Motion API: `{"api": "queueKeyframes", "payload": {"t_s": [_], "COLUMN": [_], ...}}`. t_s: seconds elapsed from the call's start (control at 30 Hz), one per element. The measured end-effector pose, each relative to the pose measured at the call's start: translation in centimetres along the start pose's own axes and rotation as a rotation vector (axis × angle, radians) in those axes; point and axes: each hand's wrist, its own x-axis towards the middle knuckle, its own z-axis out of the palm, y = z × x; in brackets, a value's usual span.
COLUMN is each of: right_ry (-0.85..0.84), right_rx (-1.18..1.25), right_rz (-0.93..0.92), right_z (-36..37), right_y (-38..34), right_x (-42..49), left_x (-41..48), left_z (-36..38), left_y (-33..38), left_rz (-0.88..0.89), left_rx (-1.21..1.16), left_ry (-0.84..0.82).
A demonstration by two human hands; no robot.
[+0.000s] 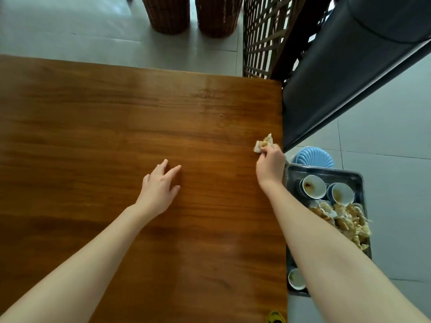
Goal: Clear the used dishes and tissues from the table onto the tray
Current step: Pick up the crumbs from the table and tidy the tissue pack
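The right hand pinched a crumpled, seemingly stained tissue at the table edge; the left hand lay spread flat.

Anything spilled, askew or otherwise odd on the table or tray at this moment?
Little stands out. A small dark speck lies on the wooden table. The right hand pinches a stained, crumpled tissue at the table's right edge. On the tray, tissues are heaped messily beside used bowls.

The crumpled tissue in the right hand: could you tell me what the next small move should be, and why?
Probably carry the crumpled tissue right and nearer, over the table edge, and drop it in the tray. The right hand already pinches it, the tray sits just beside the table, and other soiled tissues lie there.
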Motion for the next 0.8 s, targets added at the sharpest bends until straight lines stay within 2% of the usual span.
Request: {"api": "queueKeyframes", "payload": {"t_s": [0.1, 0.3, 0.4, 0.5, 0.63, 0.73, 0.8], "right_ry": [0.004, -0.343, -0.429, -0.36, -0.076, 0.056, 0.066], "right_rx": [0.012, 0.013, 0.014, 0.026, 0.032, 0.045, 0.061], "right_rz": [0.003, -0.448, -0.534, -0.386, -0.049, 0.066, 0.103], "right_z": [2.0, 8.9, 10.0, 8.7, 5.1, 4.8, 6.1], "right_y": [-2.0, -9.2, -10.0, -8.6, -5.0, -4.4, -5.7], "right_x": [-1.5, -9.3, -10.8, -8.2, -2.0, -0.5, -1.1], "left_x": [0.1, -0.3, -0.3, -0.3, -0.3, -0.4, -0.4], "left_z": [-0.5, -1.5, -2.1, -2.5, -3.0, -3.3, -3.7], "left_y": [-0.6, -2.4, -3.4, -3.8, -3.8, -4.2, -4.8], "left_rz": [0.013, -0.013, -0.035, -0.034, -0.019, -0.023, -0.032], "left_rx": [-0.001, 0.017, 0.029, -0.005, -0.042, -0.054, -0.057], "left_ry": [-0.013, -0.003, 0.013, 0.012, 0.006, 0.02, 0.032]}}
